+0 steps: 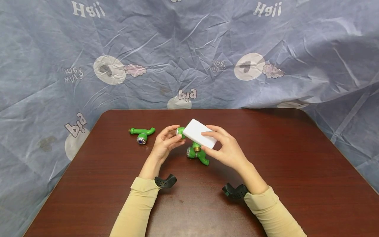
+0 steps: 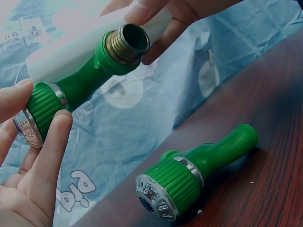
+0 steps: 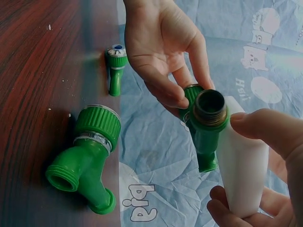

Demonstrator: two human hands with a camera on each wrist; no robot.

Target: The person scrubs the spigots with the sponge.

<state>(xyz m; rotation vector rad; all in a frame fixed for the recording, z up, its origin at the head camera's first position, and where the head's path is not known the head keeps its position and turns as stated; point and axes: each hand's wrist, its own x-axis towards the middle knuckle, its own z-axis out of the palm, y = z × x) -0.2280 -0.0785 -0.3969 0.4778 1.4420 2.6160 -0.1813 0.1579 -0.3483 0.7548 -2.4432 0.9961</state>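
Observation:
My left hand (image 1: 162,146) pinches the ribbed knob of a green tap (image 2: 45,106) between thumb and fingers, above the table. The tap's threaded brass inlet (image 2: 124,45) points toward the camera in the left wrist view. My right hand (image 1: 228,148) grips a white rectangular sponge (image 1: 199,132), thumb on one side and fingers on the other. In the right wrist view the sponge lies right alongside the tap's body (image 3: 207,137). From the head view, the sponge hides much of this tap.
A second green tap (image 1: 203,159) lies on the table just below the hands. Farther left lies a third green tap (image 1: 142,132) with a silver-capped knob. The dark red-brown table (image 1: 284,171) reaches back to a wrinkled blue patterned cloth (image 1: 165,49).

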